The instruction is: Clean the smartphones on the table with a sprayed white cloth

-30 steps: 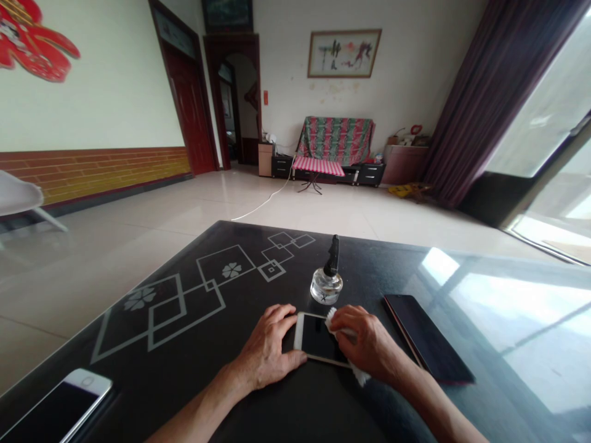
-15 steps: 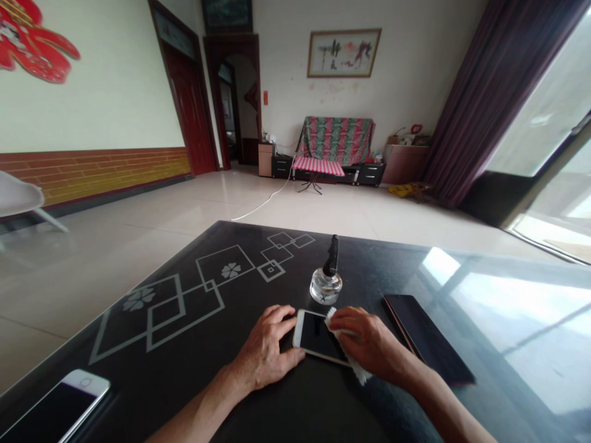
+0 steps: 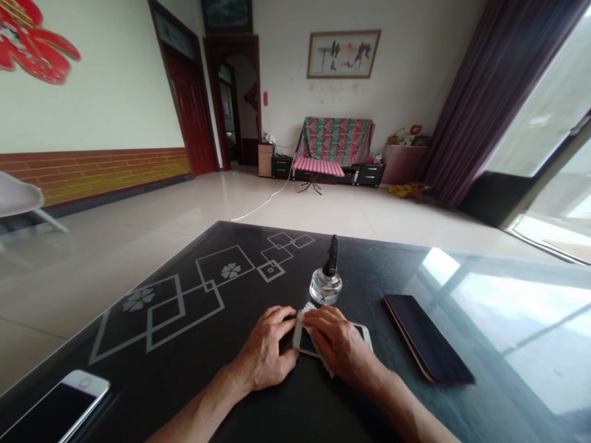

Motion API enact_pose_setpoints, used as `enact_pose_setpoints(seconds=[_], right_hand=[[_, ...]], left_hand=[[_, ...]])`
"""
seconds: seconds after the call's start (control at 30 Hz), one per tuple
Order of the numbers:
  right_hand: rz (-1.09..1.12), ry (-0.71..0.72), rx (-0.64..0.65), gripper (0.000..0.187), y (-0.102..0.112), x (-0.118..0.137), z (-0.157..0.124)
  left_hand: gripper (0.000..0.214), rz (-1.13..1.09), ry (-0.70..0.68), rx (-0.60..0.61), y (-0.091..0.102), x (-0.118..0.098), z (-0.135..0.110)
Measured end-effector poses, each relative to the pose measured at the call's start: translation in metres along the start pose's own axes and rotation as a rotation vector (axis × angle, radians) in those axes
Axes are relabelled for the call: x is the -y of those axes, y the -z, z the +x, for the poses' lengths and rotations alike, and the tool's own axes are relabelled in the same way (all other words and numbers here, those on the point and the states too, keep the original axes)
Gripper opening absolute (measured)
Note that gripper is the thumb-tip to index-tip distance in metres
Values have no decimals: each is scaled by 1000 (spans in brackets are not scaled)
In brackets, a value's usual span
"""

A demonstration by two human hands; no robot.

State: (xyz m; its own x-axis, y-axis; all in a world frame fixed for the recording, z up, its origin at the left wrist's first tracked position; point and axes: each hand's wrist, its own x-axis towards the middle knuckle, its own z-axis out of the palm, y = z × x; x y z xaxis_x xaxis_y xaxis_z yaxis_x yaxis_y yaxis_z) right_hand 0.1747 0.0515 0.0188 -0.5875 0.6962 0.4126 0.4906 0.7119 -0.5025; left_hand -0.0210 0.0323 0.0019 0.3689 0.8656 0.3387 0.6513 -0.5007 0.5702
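A white-and-gold phone (image 3: 361,333) lies face up on the black glass table (image 3: 207,289) right in front of me. My left hand (image 3: 266,353) rests on the table with its fingers curled against the phone's left end, steadying it. My right hand (image 3: 335,346) presses a small white cloth (image 3: 308,309) flat onto the left part of the screen, covering most of the phone. A small clear glass bottle with a black spout (image 3: 326,282) stands just beyond the phone.
A dark phone (image 3: 427,346) lies face up to the right. Another white phone (image 3: 58,407) lies at the table's near left corner. Beyond the table are tiled floor, a white cable and a covered sofa (image 3: 335,144) at the far wall.
My right hand has slid the cloth leftward across the screen, from the phone's right part to its left end, uncovering the right end. My left hand has stayed put.
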Motion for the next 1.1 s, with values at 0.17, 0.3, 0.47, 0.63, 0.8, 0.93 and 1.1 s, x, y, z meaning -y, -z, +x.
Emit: enact_pose_setpoints(seconds=[0.17,0.3,0.47,0.63,0.8,0.93,1.1], right_hand=[[-7,-42,56,30,3,13,-8],[-8,-32,80,33,2,19,-14],[25,7,95,31,2,19,-16],[-87,-31,23,28,3,11,-10],[-198,-60,45,31,1,4,-2],[-216,-59,43,32,-2,-1,1],[-181,-28,45,32,-2,2,0]], left_hand=[[50,-8,-15,18,1,0,1],[58,-14,-21,30,2,2,1],[62,-22,-29,28,0,4,0],[52,-3,-25,5,-1,3,0],[47,15,-27,15,0,1,1],[47,23,-20,24,0,0,2],[47,26,-6,29,0,1,0]])
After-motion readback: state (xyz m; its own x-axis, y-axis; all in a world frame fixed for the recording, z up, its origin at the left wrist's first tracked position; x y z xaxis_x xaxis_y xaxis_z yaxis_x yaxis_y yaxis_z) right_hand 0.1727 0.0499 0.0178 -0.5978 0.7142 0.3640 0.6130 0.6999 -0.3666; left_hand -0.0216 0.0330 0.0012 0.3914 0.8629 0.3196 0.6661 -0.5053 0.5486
